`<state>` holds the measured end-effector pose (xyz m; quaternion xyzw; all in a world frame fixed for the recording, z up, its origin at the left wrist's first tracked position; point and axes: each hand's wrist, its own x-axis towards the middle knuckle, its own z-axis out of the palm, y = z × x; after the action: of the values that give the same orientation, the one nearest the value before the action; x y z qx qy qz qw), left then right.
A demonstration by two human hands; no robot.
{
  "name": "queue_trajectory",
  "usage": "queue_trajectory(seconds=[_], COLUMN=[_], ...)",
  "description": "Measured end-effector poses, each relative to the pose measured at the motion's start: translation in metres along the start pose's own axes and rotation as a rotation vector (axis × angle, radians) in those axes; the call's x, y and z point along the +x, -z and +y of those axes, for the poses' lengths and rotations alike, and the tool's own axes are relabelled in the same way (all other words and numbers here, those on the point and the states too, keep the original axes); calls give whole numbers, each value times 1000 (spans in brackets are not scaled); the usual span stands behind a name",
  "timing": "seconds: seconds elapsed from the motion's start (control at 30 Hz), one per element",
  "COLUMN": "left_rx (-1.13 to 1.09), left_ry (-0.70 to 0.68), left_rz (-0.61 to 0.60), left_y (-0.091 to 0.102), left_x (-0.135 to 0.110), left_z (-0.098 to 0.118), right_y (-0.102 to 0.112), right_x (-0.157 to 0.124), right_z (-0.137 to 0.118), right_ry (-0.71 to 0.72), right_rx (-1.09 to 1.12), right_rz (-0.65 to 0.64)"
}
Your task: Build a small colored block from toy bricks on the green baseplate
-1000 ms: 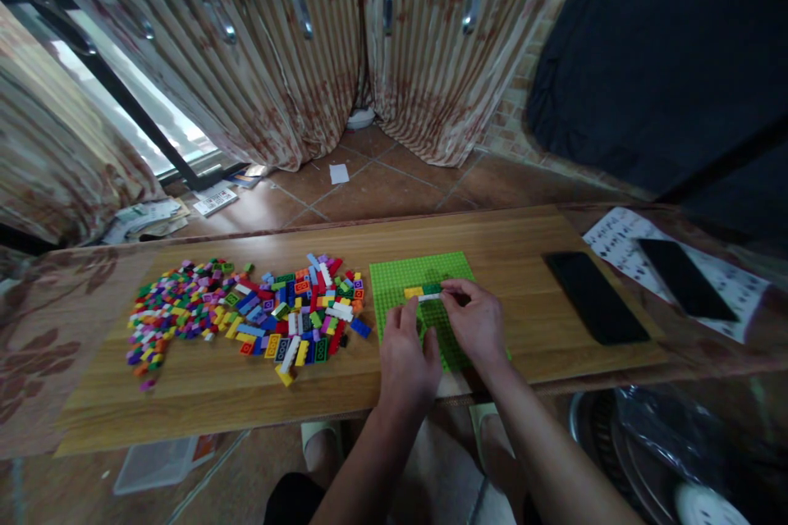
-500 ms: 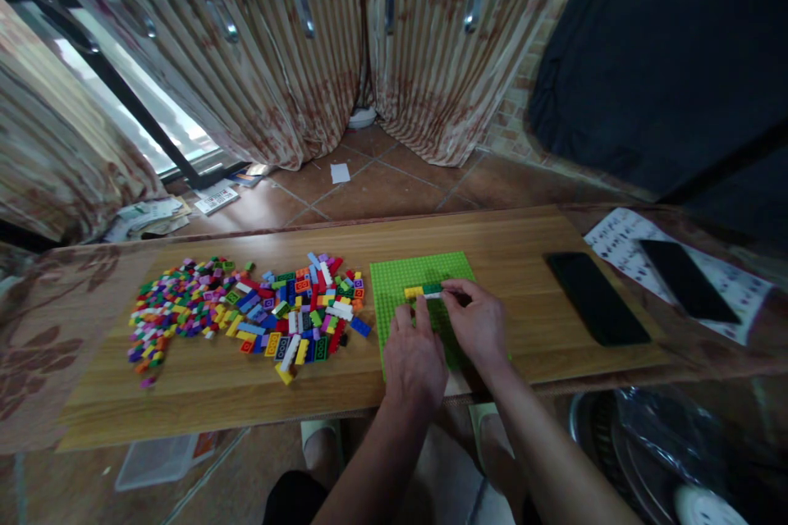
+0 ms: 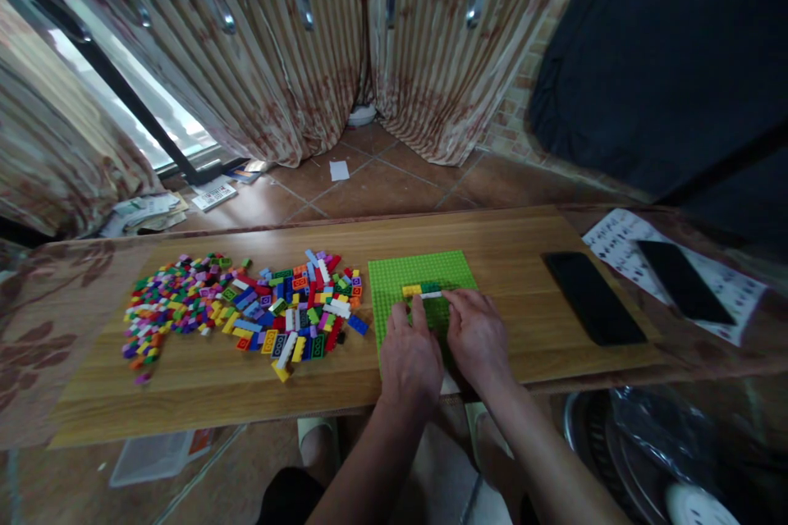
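Observation:
A green studded baseplate [image 3: 385, 272] lies on the wooden board in front of me. On it a yellow brick [image 3: 410, 290] and a dark green brick [image 3: 431, 287] sit end to end in a row. A narrow white brick [image 3: 432, 294] lies along the near side of that row. My left hand [image 3: 411, 357] rests over the plate, fingers stretched forward, one fingertip at the white brick's left end. My right hand [image 3: 478, 336] has its fingers closed together at the white brick's right end, hiding part of it.
Left of the plate spreads a pile of mixed bricks [image 3: 295, 303], with smaller pieces [image 3: 178, 295] farther left. A black phone [image 3: 594, 298] lies to the right. Beyond it, another dark phone [image 3: 683, 280] rests on a printed sheet [image 3: 616, 234].
The right hand's fingers have drawn in closer together and lower at the white brick's right end. My left hand stays nearly in place. The whole view has shifted slightly.

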<state>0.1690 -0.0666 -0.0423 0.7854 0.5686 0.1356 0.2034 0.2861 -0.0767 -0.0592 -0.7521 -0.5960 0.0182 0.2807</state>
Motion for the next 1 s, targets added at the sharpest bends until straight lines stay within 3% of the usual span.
queue_trajectory(seconds=[0.27,1.0], left_rx=[15,155], left_ry=[14,2], left_rz=[-26,-82], left_y=[2,5], left_x=[0,4], left_z=[2,6], right_y=[-4,2], right_x=[-1,-6], right_z=[0,-15], right_ry=[35,44], right_rx=[-68,-367], right_rz=[19,-141])
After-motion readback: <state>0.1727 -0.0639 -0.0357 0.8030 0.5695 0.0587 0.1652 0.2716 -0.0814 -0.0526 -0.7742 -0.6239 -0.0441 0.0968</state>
